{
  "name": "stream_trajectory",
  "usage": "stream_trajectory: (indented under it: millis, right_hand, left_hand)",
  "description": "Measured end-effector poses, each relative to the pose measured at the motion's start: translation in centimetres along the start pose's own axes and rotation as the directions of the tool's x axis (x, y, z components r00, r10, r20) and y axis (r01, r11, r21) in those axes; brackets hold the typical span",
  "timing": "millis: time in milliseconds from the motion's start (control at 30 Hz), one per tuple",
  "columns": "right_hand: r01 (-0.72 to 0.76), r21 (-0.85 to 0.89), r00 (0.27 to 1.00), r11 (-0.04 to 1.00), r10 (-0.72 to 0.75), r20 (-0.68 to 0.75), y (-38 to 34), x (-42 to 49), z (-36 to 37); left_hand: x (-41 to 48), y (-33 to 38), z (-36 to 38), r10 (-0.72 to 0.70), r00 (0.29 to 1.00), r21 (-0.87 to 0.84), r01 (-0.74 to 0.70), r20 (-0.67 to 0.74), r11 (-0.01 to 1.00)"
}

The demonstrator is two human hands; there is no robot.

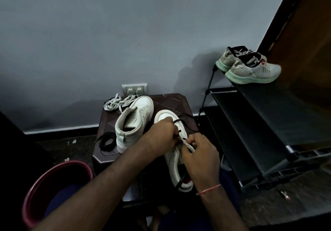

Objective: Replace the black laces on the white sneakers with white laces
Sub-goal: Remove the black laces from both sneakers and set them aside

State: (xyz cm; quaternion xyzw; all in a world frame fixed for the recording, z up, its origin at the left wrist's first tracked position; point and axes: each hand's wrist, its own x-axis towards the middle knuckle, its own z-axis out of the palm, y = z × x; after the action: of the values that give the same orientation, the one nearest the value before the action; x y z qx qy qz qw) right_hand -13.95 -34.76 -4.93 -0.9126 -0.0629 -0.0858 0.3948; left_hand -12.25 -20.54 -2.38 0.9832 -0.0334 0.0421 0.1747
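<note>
Pinching the black lace [176, 121] at the eyelets with the curled fingers [171, 132] of the left hand [161, 135], and gripping the eyelet edge of the same white sneaker [171, 159] with the curled fingers of the right hand [200, 152], toe on the dark bench [172, 101] and pointing at the wall. Just left of it on the bench, a second white sneaker [133, 121], unlaced. White laces [118, 102] heaped at the far left corner, a loose black lace [107, 141] bunched at the near left edge.
</note>
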Motion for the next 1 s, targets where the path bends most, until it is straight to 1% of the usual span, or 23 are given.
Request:
stream_trajectory:
  millis: [67,100,133,167,200,233,267,300,333,367,400,433,467,500,533,567,600,633,667,700,800,867,1000]
  right_hand:
    - [-0.051,0.056,0.999,0.997,0.051,-0.009,0.2,0.1,-0.1]
    - [-0.077,0.085,0.997,0.993,0.078,-0.013,0.2,0.3,-0.2]
    - [-0.100,0.112,0.995,0.989,0.102,-0.016,0.2,0.4,-0.3]
    - [-0.118,0.138,0.992,0.983,0.123,-0.021,0.1,0.5,-0.4]
    - [-0.131,0.163,0.990,0.978,0.137,-0.026,-0.1,0.6,-0.4]
    - [-0.139,0.180,0.989,0.974,0.147,-0.033,-0.2,0.7,-0.4]
    - [-0.147,0.184,0.987,0.972,0.156,-0.037,-0.3,0.8,-0.3]
    - [-0.152,0.177,0.986,0.972,0.162,-0.041,-0.5,1.0,-0.2]
    - [-0.152,0.164,0.986,0.975,0.162,-0.047,-0.5,1.2,-0.2]
    - [-0.148,0.151,0.986,0.977,0.157,-0.053,-0.5,1.3,-0.1]
    - [-0.139,0.136,0.988,0.981,0.147,-0.054,-0.6,1.4,-0.1]
    - [-0.131,0.120,0.989,0.984,0.137,-0.048,-0.5,1.5,-0.1]
    - [-0.123,0.103,0.991,0.987,0.127,-0.035,-0.5,1.5,-0.1]
    - [-0.114,0.088,0.993,0.990,0.116,-0.020,-0.5,1.5,-0.1]
    - [-0.104,0.076,0.994,0.992,0.105,-0.011,-0.5,1.5,-0.1]
    - [-0.096,0.067,0.995,0.993,0.097,-0.007,-0.4,1.4,0.0]
    - [-0.089,0.062,0.996,0.994,0.090,-0.006,-0.4,1.3,-0.1]
    - [-0.082,0.060,0.997,0.995,0.083,-0.006,-0.3,1.3,0.0]
    - [-0.075,0.057,0.997,0.996,0.075,-0.004,-0.2,1.3,-0.1]
    - [-0.069,0.052,0.998,0.996,0.069,0.005,-0.3,1.2,-0.1]
    - [-0.051,0.028,0.999,0.998,0.051,0.003,-0.1,1.2,-0.1]
    - [-0.046,0.013,0.999,0.999,0.046,0.006,0.0,1.2,-0.1]
    - [-0.039,0.008,0.999,0.999,0.039,0.017,0.0,1.1,0.1]
  left_hand:
    - [-0.1,-0.2,0.1,-0.001,1.000,-0.175,0.002,0.006,0.985]
    - [-0.3,-0.2,0.0,-0.018,1.000,-0.306,0.020,0.012,0.952]
    - [-0.5,-0.4,0.1,-0.052,0.999,-0.466,0.052,0.012,0.883]
    - [-0.7,-0.4,0.0,-0.113,0.994,-0.655,0.091,0.009,0.750]
    - [-0.9,-0.5,0.0,-0.197,0.980,-0.831,0.123,0.016,0.543]
    - [-1.1,-0.5,0.0,-0.279,0.960,-0.953,0.120,0.039,0.279]
    - [-1.2,-0.7,-0.1,-0.350,0.934,-0.997,0.077,0.073,-0.003]
    - [-1.4,-0.9,-0.4,-0.401,0.910,-0.970,0.007,0.108,-0.244]
    - [-1.6,-1.2,-0.7,-0.429,0.893,-0.910,-0.060,0.134,-0.411]
    - [-1.8,-1.5,-1.1,-0.428,0.891,-0.850,-0.105,0.150,-0.517]
    - [-1.9,-1.8,-1.4,-0.415,0.896,-0.814,-0.120,0.158,-0.569]
    - [-2.1,-1.8,-2.0,-0.398,0.903,-0.816,-0.105,0.161,-0.568]
    - [-2.2,-1.8,-2.2,-0.401,0.903,-0.871,-0.071,0.151,-0.486]
    - [-2.2,-1.7,-2.4,-0.423,0.900,-0.960,-0.017,0.107,-0.281]
    - [-2.2,-1.7,-2.3,-0.441,0.897,-0.997,0.049,0.021,0.053]
    - [-2.1,-1.7,-2.1,-0.417,0.905,-0.905,0.102,-0.088,0.412]
    - [-1.9,-1.8,-1.7,-0.343,0.921,-0.728,0.108,-0.182,0.677]
    - [-1.7,-1.6,-1.4,-0.253,0.941,-0.574,0.082,-0.225,0.814]
    - [-1.6,-1.5,-1.1,-0.174,0.956,-0.456,0.050,-0.235,0.889]
    - [-1.5,-1.3,-0.8,-0.107,0.969,-0.353,0.022,-0.224,0.935]
    - [-1.2,-0.5,-0.5,0.025,0.990,-0.132,-0.044,-0.142,0.990]
    - [-0.9,-0.1,-0.6,0.025,0.996,-0.061,-0.030,-0.091,0.998]
    - [-0.1,0.6,-1.0,-0.120,0.993,0.012,0.120,0.017,0.993]
